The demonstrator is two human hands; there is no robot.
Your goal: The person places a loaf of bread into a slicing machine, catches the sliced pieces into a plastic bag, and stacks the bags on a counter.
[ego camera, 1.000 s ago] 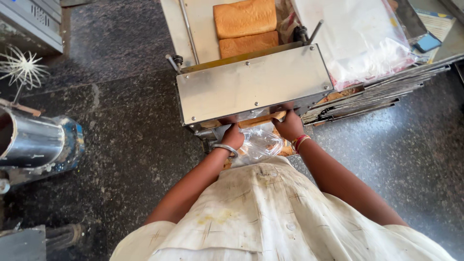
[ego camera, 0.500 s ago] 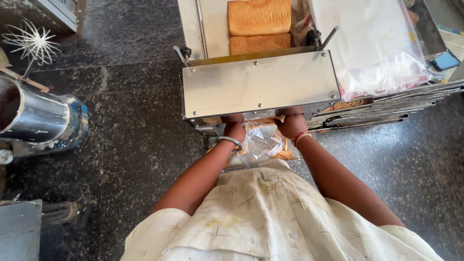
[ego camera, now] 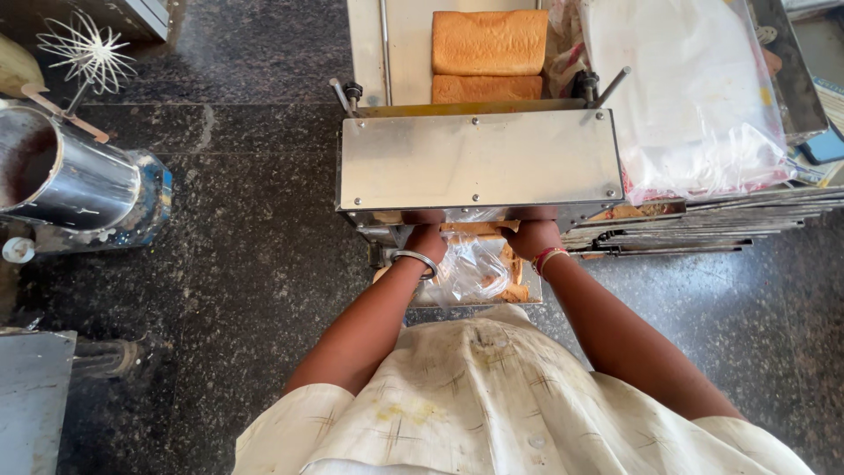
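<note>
A person's left hand (ego camera: 425, 239) and right hand (ego camera: 533, 236) reach side by side under the front lip of a steel bread slicer (ego camera: 479, 163), each at one side of the mouth of a clear plastic bag (ego camera: 470, 268). The fingers are hidden beneath the housing, so how tightly they close cannot be told; both hands appear to grip the bag's edge. Sliced bread (ego camera: 512, 280) shows through the film just on the body side of the hands, the bag's long axis running from the machine toward the person. Neither hand is clearly nearer to it. Beyond the grip, past the housing, two uncut loaves (ego camera: 489, 54) lie on the feed tray, one behind the other. To the right of the hands sits a pile of clear bags (ego camera: 694, 97) on stacked metal trays (ego camera: 703, 233). Well off to the left stand a steel mixing bowl (ego camera: 66, 180) and a wire whisk (ego camera: 88, 54) on the dark granite floor (ego camera: 246, 229). The slicer's overhang blocks the view of the fingers.
</note>
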